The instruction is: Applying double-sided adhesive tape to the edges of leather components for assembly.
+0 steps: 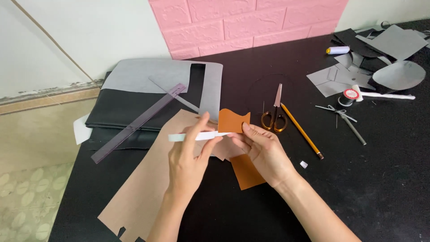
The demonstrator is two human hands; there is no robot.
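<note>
Black cloth covers the surface (380,179), which stands against a white wall with a panel of pink brick (251,22) behind it. Both hands meet over the middle, above a large sheet of tan paper (143,188). The left hand (188,163) is closed on a white strip (199,136), thumb and fingers pinching it so that it runs level across, its far end reaching the other hand. The right hand (262,150) pinches the lower edge of an orange leather piece (234,121) with a wavy top, which stands up just beyond the fingertips; the strip's end touches that same edge. Under the right wrist lies a second orange piece (248,172), flat on the surface. Just beyond the right hand lie gold-handled scissors (274,117), blades pointing away, and beside them a yellow pencil (301,130) lying slantwise. Beyond the left hand a clear ruler (136,123) rests on folded black fabric (121,112) topped with a grey sheet (156,74). Well off to the right of the right hand are grey cut pieces (394,58), a spool (349,95) and thread snips (340,114).
</note>
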